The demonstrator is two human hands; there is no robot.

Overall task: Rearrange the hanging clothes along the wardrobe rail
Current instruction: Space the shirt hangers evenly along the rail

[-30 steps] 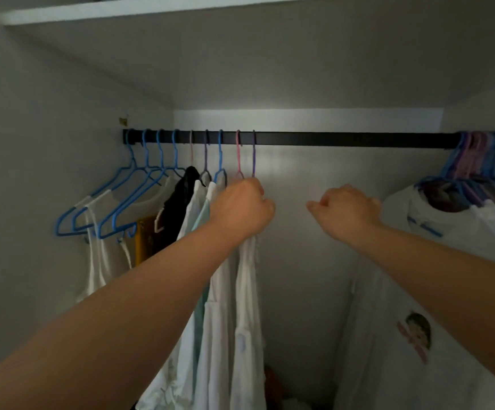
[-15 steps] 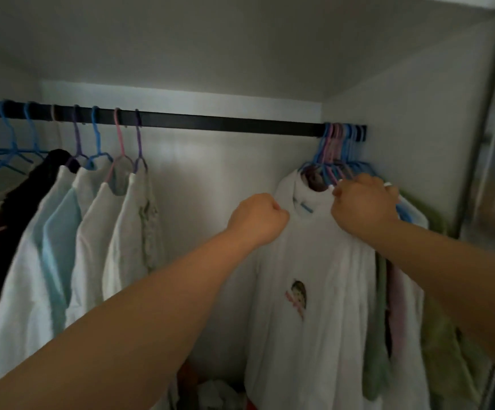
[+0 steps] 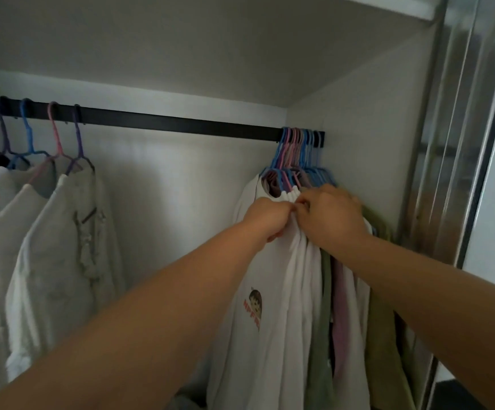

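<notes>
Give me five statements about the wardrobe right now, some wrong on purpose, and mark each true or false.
1. Both hands meet at the neckline of the white printed T-shirt. True.
2. The left hand is holding the rail. False: it grips shirt fabric below the rail.
3. The hangers at the rail's right end are bunched tightly together. True.
4. The middle stretch of the rail is full of hangers. False: it is bare.
5. The right hand hangs at the person's side. False: it is at the shirt collars.

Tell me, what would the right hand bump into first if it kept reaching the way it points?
Probably the bunched blue and pink hangers just above the right hand, then the black rail; depth is hard to judge here.
</notes>
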